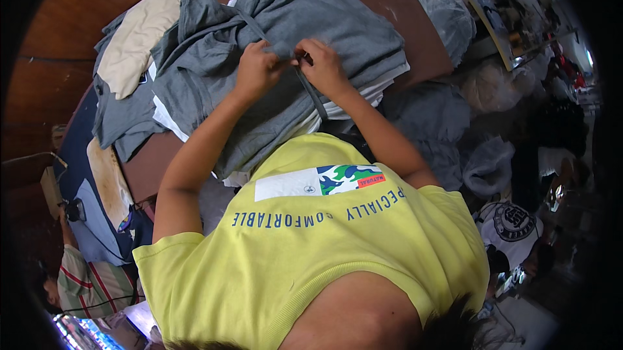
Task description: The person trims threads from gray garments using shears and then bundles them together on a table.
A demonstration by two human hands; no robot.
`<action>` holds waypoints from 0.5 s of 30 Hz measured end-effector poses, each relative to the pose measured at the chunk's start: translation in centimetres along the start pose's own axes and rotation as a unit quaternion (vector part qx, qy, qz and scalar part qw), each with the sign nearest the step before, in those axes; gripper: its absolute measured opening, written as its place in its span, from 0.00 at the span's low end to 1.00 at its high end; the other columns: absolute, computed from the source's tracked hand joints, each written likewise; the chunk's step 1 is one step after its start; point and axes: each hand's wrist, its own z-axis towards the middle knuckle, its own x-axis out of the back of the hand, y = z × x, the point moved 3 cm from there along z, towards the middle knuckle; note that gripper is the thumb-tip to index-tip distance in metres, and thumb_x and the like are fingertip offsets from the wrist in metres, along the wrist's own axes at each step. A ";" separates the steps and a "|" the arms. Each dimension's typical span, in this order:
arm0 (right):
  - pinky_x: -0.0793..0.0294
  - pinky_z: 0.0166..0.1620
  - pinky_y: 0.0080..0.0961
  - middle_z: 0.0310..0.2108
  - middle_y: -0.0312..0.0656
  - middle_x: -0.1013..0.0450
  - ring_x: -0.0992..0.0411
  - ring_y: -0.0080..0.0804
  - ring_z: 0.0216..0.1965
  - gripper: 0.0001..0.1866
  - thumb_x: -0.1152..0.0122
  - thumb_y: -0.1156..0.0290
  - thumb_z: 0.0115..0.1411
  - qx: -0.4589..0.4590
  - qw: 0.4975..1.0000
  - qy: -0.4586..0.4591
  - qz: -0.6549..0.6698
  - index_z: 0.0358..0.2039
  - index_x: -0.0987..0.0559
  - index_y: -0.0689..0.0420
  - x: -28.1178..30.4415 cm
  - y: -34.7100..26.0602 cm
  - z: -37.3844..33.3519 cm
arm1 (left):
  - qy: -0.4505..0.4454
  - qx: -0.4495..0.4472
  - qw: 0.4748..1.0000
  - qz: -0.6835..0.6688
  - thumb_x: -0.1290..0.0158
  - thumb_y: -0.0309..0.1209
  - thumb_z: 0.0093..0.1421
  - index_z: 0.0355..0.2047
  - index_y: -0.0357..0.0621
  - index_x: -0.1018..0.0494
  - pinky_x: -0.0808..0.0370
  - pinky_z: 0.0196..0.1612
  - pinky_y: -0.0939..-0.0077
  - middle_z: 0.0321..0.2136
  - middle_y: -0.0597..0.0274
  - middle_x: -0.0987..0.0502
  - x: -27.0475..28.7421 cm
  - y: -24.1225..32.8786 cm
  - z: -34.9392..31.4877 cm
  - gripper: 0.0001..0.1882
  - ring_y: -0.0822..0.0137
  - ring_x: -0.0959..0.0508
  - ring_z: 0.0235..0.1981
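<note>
A thick stack of folded grey garments (350, 25) lies on the brown table in front of me, with white cloth edges showing beneath it. Across the stack runs a narrow grey fabric strip (311, 94). Both ends of its visible run lead to my hands, which meet over the middle of the pile. My left hand (261, 70) is closed, its fingertips pinching the strip. Close beside it, my right hand (320, 68) also pinches the strip, with thumb and forefinger curled together. Whether the strip is knotted between the fingers is hidden.
A cream cloth (139, 42) lies on more grey garments at the left. The brown tabletop (425, 42) curves round the stack. Clear plastic bags (441, 9) are at the right. Another person in a striped shirt (97, 285) is at the lower left, a capped person (513, 230) lower right.
</note>
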 end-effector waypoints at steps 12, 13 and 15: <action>0.32 0.43 0.20 0.34 0.40 0.28 0.30 0.25 0.36 0.24 0.50 0.89 0.45 -0.168 0.864 -0.125 0.458 0.44 0.32 0.56 -2.5 -0.1 -3.0 | -0.244 0.397 0.830 -0.307 0.37 0.41 0.45 0.11 0.37 0.29 0.42 0.17 0.76 0.07 0.65 0.35 -2.8 -4.3 -0.5 0.20 0.75 0.39 0.10; 0.32 0.44 0.21 0.34 0.40 0.28 0.29 0.26 0.37 0.22 0.50 0.89 0.45 -0.113 0.912 -0.132 0.370 0.42 0.29 0.56 -2.3 -0.3 -2.9 | -0.251 0.405 0.812 -0.336 0.37 0.40 0.45 0.10 0.38 0.30 0.42 0.17 0.77 0.07 0.66 0.35 -3.1 -4.8 -0.6 0.20 0.76 0.39 0.11; 0.31 0.45 0.27 0.33 0.40 0.26 0.27 0.33 0.39 0.14 0.47 0.86 0.44 -0.046 0.966 -0.133 0.218 0.32 0.23 0.58 -1.2 -1.7 -2.4 | -0.247 0.415 0.791 -0.376 0.36 0.36 0.44 0.08 0.41 0.33 0.40 0.19 0.79 0.10 0.66 0.32 -3.2 -4.7 -0.5 0.20 0.76 0.37 0.13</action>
